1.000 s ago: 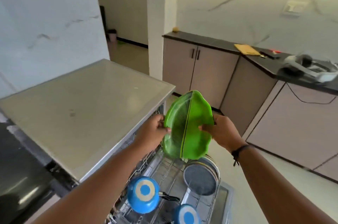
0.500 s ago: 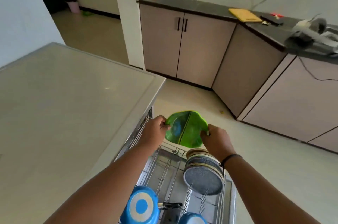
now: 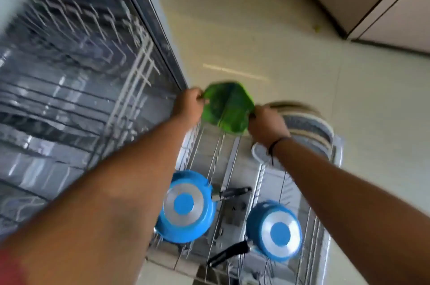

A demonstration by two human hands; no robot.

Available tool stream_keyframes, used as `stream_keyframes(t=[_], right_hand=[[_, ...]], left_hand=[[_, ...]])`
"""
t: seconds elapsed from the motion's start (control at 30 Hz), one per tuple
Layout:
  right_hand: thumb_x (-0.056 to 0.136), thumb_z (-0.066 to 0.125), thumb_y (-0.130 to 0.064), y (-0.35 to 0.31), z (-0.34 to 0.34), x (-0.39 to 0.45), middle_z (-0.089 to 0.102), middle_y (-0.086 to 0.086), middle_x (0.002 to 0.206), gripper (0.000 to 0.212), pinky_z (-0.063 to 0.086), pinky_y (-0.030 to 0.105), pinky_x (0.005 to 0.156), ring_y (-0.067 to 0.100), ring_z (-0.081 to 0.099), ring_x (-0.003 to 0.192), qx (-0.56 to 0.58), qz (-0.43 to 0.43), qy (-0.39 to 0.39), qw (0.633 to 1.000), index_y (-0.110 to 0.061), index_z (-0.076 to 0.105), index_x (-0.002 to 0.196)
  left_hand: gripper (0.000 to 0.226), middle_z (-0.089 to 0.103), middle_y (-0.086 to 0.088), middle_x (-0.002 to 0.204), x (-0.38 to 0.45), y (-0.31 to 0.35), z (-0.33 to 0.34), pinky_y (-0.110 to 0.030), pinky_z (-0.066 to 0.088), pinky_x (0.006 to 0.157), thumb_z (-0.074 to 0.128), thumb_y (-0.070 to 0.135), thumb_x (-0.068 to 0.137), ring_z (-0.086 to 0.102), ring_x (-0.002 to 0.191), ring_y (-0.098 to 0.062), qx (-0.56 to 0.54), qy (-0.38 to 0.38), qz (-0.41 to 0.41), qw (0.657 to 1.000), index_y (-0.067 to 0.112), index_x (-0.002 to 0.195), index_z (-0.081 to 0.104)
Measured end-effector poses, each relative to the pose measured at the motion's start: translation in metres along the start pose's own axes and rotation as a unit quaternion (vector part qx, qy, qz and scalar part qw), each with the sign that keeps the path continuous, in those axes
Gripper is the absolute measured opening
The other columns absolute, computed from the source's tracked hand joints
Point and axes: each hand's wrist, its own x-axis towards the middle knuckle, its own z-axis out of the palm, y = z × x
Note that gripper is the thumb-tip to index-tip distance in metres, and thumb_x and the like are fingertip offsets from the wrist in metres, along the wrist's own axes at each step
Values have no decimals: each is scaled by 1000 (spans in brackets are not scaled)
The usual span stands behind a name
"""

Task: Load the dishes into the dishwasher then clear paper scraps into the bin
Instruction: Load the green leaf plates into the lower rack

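Green leaf-shaped plate (image 3: 226, 108): held above the far end of the pulled-out lower rack (image 3: 223, 159), tilted, central rib running from far edge to near edge. Gripped at 2 opposite rims. Left hand (image 3: 189, 105): fingers curled and pinched on the left rim. Right hand (image 3: 267, 125): fingers curled and clamped on the right rim; dark band (image 3: 278, 142) around the wrist. Plate outline blurred by motion.

Just right of the plate, at the far right corner of the rack: stack of grey speckled plates (image 3: 309, 126) with pale rims, standing on edge, partly hidden behind the right hand. Contact between green plate and stack: cannot tell.

Nearer on the rack: 2 blue pans, bottoms up, each with a silver ring and blue centre. Larger pan (image 3: 183, 206) at the left side, black handle pointing right. Smaller pan (image 3: 277, 231) at the near right, black handle pointing toward the near left. Pans apart from each other.

Left of the rack: open dishwasher (image 3: 144, 5) interior with upper wire rack (image 3: 93, 35), blurred.

Beyond: pale floor (image 3: 279, 40); cabinet fronts (image 3: 384, 1) at top right.
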Motion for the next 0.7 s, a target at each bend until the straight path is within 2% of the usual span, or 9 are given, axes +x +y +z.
stream_keyframes(t=[0.13,0.23,0.3,0.4,0.53,0.7], right_hand=[[93,47,-18,7,9,56,63,28,106,22,43,39,72,44,57,99,16,-43,67,997,-4,62,101],[91,46,-17,9,17,83,64,26,107,23,42,39,74,43,56,99,12,-59,83,995,-5,64,100],[89,47,-18,12,25,88,64,26,104,23,41,38,72,44,55,97,9,-70,76,995,-6,64,98],[90,48,-19,15,39,87,64,26,99,21,40,39,70,44,55,94,0,-94,62,994,-5,63,93],[91,49,-18,17,51,87,64,26,98,22,40,38,69,43,56,94,-17,-102,49,993,-2,64,94],[92,45,-12,20,65,86,64,20,98,21,35,29,67,33,55,88,-8,-67,-19,998,-5,64,95]], left_hand=[[15,60,-10,80,53,-8,17,-29,36,56,68,17,85,49,71,-16,-50,48,16,998,4,91,63],[18,66,-14,88,71,-21,25,-32,41,62,67,17,85,50,75,-15,-56,70,33,995,1,93,63],[20,65,-11,86,70,-31,27,-30,44,63,67,16,85,51,75,-16,-55,76,44,995,-1,95,63],[19,63,-8,83,66,-49,32,-26,38,60,66,15,86,52,75,-17,-43,70,56,995,-2,94,64],[21,61,-7,84,67,-59,38,-24,36,62,67,16,86,53,76,-17,-39,59,51,996,-2,97,64],[11,57,-2,76,68,-72,47,-21,35,60,65,18,89,50,70,-14,-25,-4,25,999,7,92,63]])
